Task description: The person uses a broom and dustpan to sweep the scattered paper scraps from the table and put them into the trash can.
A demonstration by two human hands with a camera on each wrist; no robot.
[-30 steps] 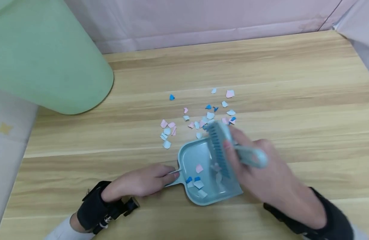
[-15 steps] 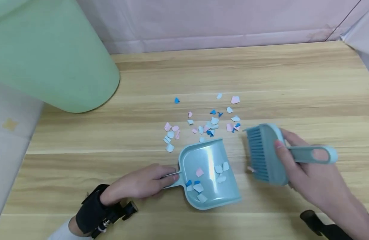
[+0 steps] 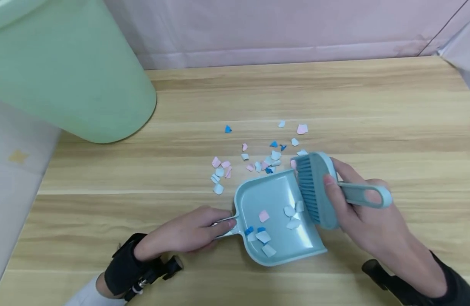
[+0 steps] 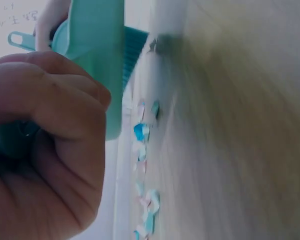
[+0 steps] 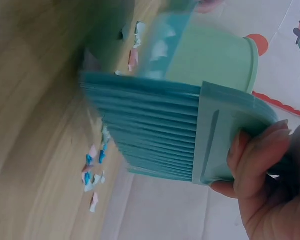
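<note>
- The left hand [image 3: 185, 233] lies low on the near-left part of the wooden counter [image 3: 372, 106], its fingers curled round the short handle of a pale blue dustpan [image 3: 275, 199]. The left wrist view shows the same clenched grasp from close up [image 4: 45, 130].
- The dustpan sits flat on the counter near the middle, its open mouth facing the far right. Inside it lie a few paper scraps [image 3: 263, 216], pink, white and blue.
- The right hand [image 3: 366, 221] grasps a pale blue hand brush [image 3: 319, 189] by its looped handle, with the thumb pressed on the back of the brush head. In the right wrist view the fingers wrap the handle behind the bristles [image 5: 155, 132].
- The brush is tilted, its bristles pointing left and touching the right edge of the dustpan, just at the mouth.
- More loose scraps [image 3: 258, 161] are scattered on the counter just beyond the dustpan's mouth, some well apart on the far side.
- A large pale green bin [image 3: 66, 72] stands at the far left of the counter.
- Both wrists wear black straps.
</note>
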